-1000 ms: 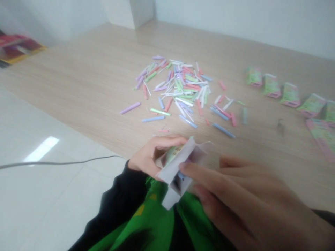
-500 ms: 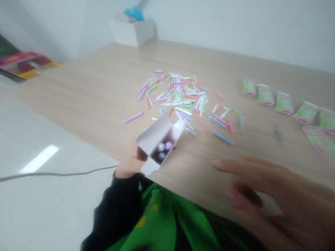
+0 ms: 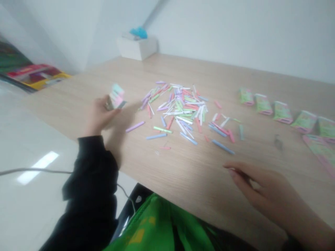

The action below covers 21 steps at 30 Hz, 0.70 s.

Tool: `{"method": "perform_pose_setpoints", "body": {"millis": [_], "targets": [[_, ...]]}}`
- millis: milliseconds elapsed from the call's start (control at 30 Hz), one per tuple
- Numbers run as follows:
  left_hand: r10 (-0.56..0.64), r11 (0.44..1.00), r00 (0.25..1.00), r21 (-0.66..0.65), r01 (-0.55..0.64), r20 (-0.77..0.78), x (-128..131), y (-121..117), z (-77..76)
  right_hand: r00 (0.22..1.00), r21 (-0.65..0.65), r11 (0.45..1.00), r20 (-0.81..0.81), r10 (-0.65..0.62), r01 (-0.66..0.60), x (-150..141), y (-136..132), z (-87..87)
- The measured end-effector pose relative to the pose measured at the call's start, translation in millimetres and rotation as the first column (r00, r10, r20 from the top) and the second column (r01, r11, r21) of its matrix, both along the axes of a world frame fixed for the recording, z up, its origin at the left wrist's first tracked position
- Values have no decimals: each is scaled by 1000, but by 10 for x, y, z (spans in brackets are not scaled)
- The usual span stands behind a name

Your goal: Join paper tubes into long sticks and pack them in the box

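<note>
My left hand (image 3: pixel 101 113) is wrapped round a small pastel green and pink box (image 3: pixel 117 96), held at the left of the table. What is inside the box does not show from this angle. To its right lies a loose pile of thin sticks (image 3: pixel 183 104) in white, purple, green, red and blue. Over the near right of the table is my right hand (image 3: pixel 264 184), fingers stretched forward and the thumb close under the fingertip. Nothing can be seen in it. A blue stick (image 3: pixel 223 147) lies just beyond its fingertips.
Several green and pink boxes (image 3: pixel 282 112) stand in a row at the right, beside a flat pink-edged packet (image 3: pixel 319 153). A white box (image 3: pixel 137 48) with something blue on top stands at the back wall. A red and yellow tray (image 3: pixel 39 75) is at far left.
My left hand has carried the box from the near middle to the far left and turned it, so its open top no longer shows. My right hand has drawn its thumb and fingertip closer together.
</note>
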<state>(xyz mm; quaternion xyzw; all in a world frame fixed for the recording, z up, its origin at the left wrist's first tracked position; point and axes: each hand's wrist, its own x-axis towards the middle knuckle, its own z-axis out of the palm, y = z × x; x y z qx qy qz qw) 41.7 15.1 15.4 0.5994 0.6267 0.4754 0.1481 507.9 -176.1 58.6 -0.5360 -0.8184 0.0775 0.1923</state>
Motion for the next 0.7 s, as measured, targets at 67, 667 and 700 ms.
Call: {"method": "perform_pose_setpoints", "body": {"millis": [67, 667, 700], "targets": [[5, 998, 998, -69, -9, -63, 3, 105, -189, 1000, -31, 999, -1, -20, 20, 37, 7, -69], [59, 974, 923, -179, -136, -382, 461, -125, -87, 973, 72, 970, -52, -227, 230, 594, 723, -985], [107, 984, 923, -95, -152, -371, 539, -169, 10, 966, 72, 964, -64, -250, 254, 602, 731, -1029]]}}
